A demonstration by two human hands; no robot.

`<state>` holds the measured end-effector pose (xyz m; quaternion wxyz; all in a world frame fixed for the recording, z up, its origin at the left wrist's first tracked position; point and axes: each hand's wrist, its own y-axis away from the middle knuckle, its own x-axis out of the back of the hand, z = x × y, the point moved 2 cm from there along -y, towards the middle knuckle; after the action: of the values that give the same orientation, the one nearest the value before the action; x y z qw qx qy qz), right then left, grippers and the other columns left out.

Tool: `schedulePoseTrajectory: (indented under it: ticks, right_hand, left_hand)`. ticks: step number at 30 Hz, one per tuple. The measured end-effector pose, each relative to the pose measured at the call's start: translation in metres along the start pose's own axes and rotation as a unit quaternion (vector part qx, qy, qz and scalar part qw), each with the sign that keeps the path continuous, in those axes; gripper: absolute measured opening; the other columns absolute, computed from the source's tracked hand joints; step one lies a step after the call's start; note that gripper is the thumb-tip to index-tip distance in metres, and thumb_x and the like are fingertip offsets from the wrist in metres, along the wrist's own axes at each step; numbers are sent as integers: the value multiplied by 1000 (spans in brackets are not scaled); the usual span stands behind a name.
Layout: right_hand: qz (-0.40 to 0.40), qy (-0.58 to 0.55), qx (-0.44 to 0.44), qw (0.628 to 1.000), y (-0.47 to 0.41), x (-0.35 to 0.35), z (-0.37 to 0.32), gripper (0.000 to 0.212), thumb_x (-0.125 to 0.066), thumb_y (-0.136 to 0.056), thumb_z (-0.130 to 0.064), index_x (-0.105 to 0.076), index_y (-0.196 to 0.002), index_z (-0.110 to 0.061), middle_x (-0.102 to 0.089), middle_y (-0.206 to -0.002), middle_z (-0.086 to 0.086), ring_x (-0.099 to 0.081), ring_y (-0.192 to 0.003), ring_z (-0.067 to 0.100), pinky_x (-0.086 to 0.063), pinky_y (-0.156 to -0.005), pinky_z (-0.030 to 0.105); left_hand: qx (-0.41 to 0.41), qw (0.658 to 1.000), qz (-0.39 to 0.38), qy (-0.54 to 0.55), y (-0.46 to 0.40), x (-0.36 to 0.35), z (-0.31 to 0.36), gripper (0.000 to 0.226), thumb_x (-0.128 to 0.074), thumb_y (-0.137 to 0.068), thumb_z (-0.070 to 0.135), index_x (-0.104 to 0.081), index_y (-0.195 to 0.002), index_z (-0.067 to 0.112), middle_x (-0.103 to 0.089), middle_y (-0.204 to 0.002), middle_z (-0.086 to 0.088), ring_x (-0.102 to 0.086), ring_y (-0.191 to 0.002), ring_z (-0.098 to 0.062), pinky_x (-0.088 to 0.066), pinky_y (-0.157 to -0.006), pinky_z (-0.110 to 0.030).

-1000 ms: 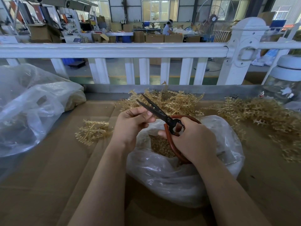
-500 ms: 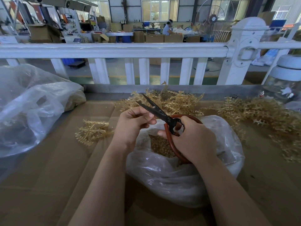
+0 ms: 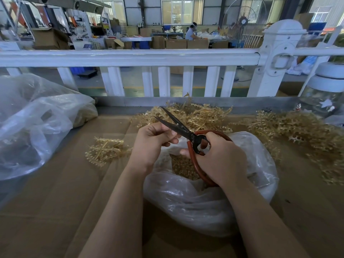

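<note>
My right hand (image 3: pixel 221 161) grips the red-brown loop handles of black scissors (image 3: pixel 178 127), whose blades stand parted and point up-left. My left hand (image 3: pixel 150 142) is curled right beside the blades, fingertips pinched together; whatever it holds is too small to see. Both hands hover over an open clear plastic bag (image 3: pixel 204 202) with small tan cut pieces (image 3: pixel 183 167) inside. Tan plastic sprue branches lie in a pile (image 3: pixel 201 116) behind the hands.
A small bunch of sprues (image 3: pixel 106 149) lies to the left, a large heap (image 3: pixel 307 135) to the right. A big clear bag (image 3: pixel 35 123) sits at far left. Cardboard (image 3: pixel 65 202) covers the table. A white railing (image 3: pixel 130 57) runs along the back; a glass jar (image 3: pixel 327 94) stands at right.
The scissor blades and both hands have barely shifted; the blades stay parted at about the same angle.
</note>
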<state>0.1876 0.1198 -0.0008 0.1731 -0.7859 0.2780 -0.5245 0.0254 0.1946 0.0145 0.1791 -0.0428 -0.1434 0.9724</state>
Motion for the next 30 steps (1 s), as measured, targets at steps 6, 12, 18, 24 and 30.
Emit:
schedulePoseTrajectory:
  ticks: [6,12,18,24,30]
  right_hand:
    - [0,-22,8,1000,1,0,-1,65,-32,-66,-94,-49,-72,-31,-42,-60,-24,-42,-58,-5,-32,-51,16]
    - [-10,-32,14,999,0,-1,-1,73,-30,-65,-94,-55,-75,-27,-53,-64,-19,-52,-62,2,-45,-56,22]
    - [-14,-19,-5,1000,-1,0,-1,79,-29,-62,-96,-61,-80,-26,-55,-66,-18,-51,-63,3,-45,-56,21]
    - [-19,-7,-12,1000,-1,1,-1,65,-43,-66,-92,-59,-76,-29,-52,-62,-21,-48,-58,-2,-35,-51,14]
    - [-31,-90,-53,994,0,-3,2,65,-50,-64,-90,-55,-65,-24,-57,-55,-11,-55,-54,3,-44,-50,22]
  left_hand:
    - [1,999,-27,30,1,0,2,38,-59,-90,-3,-76,-69,24,-71,-70,1,-64,-65,-8,-48,-62,-16]
    - [3,999,-32,32,1,0,3,42,-58,-90,-5,-76,-68,26,-71,-70,2,-64,-65,-8,-48,-62,-16]
    - [7,999,-32,31,1,0,3,39,-59,-90,-3,-76,-69,25,-71,-72,2,-64,-66,-9,-48,-63,-16]
    - [22,998,-23,50,0,1,2,34,-62,-89,0,-74,-66,22,-72,-72,-1,-65,-66,-10,-48,-61,-16]
    - [59,993,9,100,-1,-1,-2,31,-66,-86,0,-76,-66,20,-71,-69,-1,-64,-63,-9,-46,-60,-18]
